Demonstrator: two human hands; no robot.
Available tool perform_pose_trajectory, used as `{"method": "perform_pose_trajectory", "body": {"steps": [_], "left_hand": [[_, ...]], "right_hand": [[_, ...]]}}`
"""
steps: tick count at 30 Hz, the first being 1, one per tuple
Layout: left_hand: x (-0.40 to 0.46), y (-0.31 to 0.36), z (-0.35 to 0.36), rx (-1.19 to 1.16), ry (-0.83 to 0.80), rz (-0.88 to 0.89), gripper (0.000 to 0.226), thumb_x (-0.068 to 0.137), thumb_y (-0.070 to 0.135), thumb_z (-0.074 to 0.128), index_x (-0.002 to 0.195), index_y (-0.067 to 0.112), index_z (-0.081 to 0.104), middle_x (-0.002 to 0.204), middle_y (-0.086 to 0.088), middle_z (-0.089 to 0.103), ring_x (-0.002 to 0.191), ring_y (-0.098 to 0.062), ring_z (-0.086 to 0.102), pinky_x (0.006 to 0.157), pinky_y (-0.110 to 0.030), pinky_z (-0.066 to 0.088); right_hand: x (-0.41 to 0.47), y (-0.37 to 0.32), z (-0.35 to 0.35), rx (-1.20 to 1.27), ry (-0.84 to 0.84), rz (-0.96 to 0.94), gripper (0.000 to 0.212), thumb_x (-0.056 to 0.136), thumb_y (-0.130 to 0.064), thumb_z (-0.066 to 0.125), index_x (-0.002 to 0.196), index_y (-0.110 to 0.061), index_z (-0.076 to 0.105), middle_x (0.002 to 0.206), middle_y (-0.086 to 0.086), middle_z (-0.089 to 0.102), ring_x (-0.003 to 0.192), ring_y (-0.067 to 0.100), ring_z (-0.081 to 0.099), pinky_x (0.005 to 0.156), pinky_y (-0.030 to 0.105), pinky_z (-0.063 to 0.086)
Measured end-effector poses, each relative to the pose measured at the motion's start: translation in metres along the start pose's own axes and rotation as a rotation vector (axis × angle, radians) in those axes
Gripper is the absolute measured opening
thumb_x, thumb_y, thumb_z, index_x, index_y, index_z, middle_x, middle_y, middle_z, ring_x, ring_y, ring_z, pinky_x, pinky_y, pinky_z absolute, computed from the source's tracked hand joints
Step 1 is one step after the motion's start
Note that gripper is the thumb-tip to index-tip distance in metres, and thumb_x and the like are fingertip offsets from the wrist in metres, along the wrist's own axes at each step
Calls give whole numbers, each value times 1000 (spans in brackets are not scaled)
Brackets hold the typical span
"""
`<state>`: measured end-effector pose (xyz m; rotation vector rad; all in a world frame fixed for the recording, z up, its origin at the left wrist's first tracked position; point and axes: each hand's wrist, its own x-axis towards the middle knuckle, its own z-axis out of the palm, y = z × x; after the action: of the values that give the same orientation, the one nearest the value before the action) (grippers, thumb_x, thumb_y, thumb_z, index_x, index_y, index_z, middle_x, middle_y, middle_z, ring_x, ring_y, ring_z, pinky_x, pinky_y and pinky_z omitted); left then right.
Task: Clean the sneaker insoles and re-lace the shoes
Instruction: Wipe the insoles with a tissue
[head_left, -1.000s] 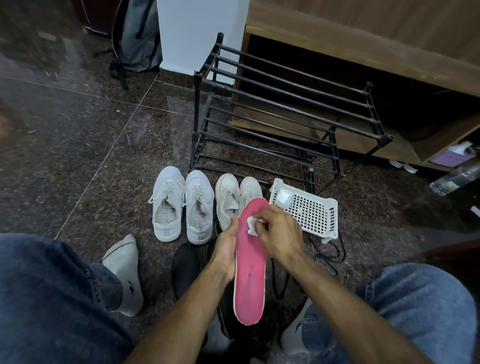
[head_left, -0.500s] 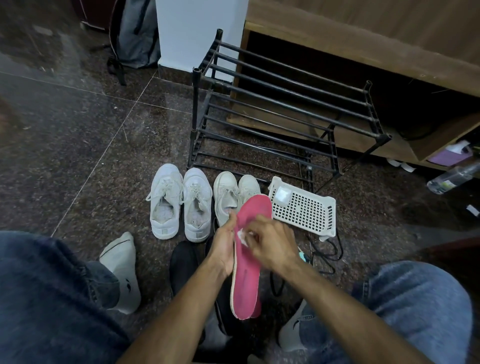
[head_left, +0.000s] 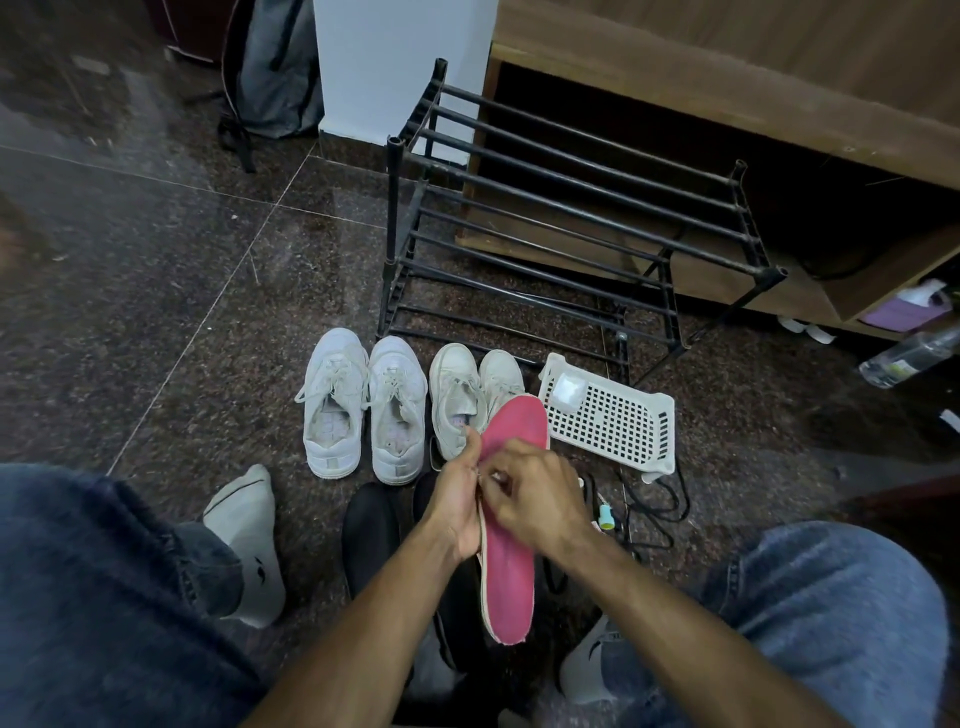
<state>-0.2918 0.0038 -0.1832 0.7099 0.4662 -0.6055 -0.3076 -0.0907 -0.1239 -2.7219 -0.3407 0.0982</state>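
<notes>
Your left hand (head_left: 457, 499) grips one pink insole (head_left: 511, 525) along its left edge, thumb curled over the rim, holding it lengthwise above the floor with the toe end pointing away from you. Your right hand (head_left: 540, 499) lies across the insole's middle with fingers curled against the pink surface; a small pale scrap shows between the fingertips, too hidden to name, so what that hand pinches cannot be told.

Four white sneakers stand in a row on the dark stone floor (head_left: 156, 312) beyond the insole: one pair (head_left: 363, 405) at left, laced, heels toward you, and a second pair (head_left: 472, 400) just beside it at right, its right shoe partly covered by the insole's toe. Two black shoes (head_left: 374, 530) lie under your forearms, near your knees.

One white perforated plastic basket (head_left: 613, 421) sits to the right of the sneakers, with one small white packet (head_left: 569, 387) in its far left corner. One black metal shoe rack (head_left: 571, 218) stands behind the row. One clear plastic bottle (head_left: 909, 356) lies at far right; its label is unreadable. One grey backpack (head_left: 275, 67) leans at top left.

Your two socked feet show, each sock bearing a small dark logo, not legible.
</notes>
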Motion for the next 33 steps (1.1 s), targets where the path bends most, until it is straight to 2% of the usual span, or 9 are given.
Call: {"method": "perform_pose_trajectory", "body": {"steps": [4, 8, 13, 16, 19, 23, 27, 30, 33], "left_hand": [[-3, 7, 3, -112, -49, -54, 69, 98, 58, 33, 115, 2, 67, 110, -21, 68, 100, -30, 68, 96, -41, 49], [-4, 13, 0, -155, -60, -44, 70, 97, 59, 32, 120, 1, 64, 117, -23, 66, 106, -33, 66, 97, -42, 49], [0, 11, -3, -130, -44, -28, 69, 97, 59, 34, 117, 1, 65, 110, -20, 68, 101, -30, 67, 100, -41, 47], [1, 4, -1, -105, -39, -62, 69, 95, 60, 38, 119, 2, 66, 116, -22, 65, 107, -33, 64, 103, -45, 45], [2, 9, -1, -134, -68, -58, 68, 95, 60, 36, 124, 5, 64, 115, -22, 66, 104, -33, 66, 93, -46, 52], [-3, 9, 3, -117, -81, -54, 63, 99, 55, 33, 127, 6, 61, 106, -19, 70, 92, -31, 69, 79, -42, 57], [1, 13, -2, -118, -50, -40, 70, 96, 59, 35, 123, 1, 62, 112, -22, 66, 102, -33, 66, 93, -45, 53], [7, 8, -4, -58, 6, -33, 70, 95, 60, 37, 116, -2, 62, 104, -20, 67, 97, -30, 68, 97, -41, 50], [3, 3, 1, -76, -7, -77, 66, 96, 59, 37, 115, 2, 65, 101, -19, 68, 95, -31, 68, 93, -43, 51]], "right_hand": [[16, 6, -1, -14, 163, 99, 15, 90, -26, 57, 93, -19, 70, 95, -5, 64, 75, 25, 64, 67, 36, 51], [20, 1, 2, 97, 258, 242, 13, 88, -27, 62, 96, -25, 73, 96, -7, 67, 78, 21, 65, 71, 35, 52], [8, 2, 2, 61, 57, 126, 27, 92, -32, 63, 118, -26, 66, 101, -12, 55, 87, 16, 63, 80, 34, 51], [11, 8, -1, -38, 55, 76, 22, 94, -28, 57, 112, -21, 69, 100, -8, 57, 83, 22, 64, 77, 37, 52], [22, 10, -4, -102, 108, 35, 21, 94, -26, 53, 104, -16, 69, 102, -4, 59, 76, 28, 64, 73, 38, 52], [43, 18, -15, -16, 221, 214, 17, 91, -26, 59, 99, -17, 72, 99, -4, 63, 79, 22, 63, 70, 28, 43], [21, 7, -7, 6, 63, 11, 14, 89, -24, 60, 91, -19, 73, 92, -7, 63, 74, 20, 62, 67, 35, 51], [2, 3, -4, -30, -83, -110, 19, 87, -22, 56, 95, -19, 73, 96, -5, 63, 78, 24, 62, 68, 35, 49], [14, 11, -8, -80, -38, -79, 20, 90, -26, 54, 101, -22, 71, 101, -8, 61, 82, 23, 62, 72, 38, 51]]}}
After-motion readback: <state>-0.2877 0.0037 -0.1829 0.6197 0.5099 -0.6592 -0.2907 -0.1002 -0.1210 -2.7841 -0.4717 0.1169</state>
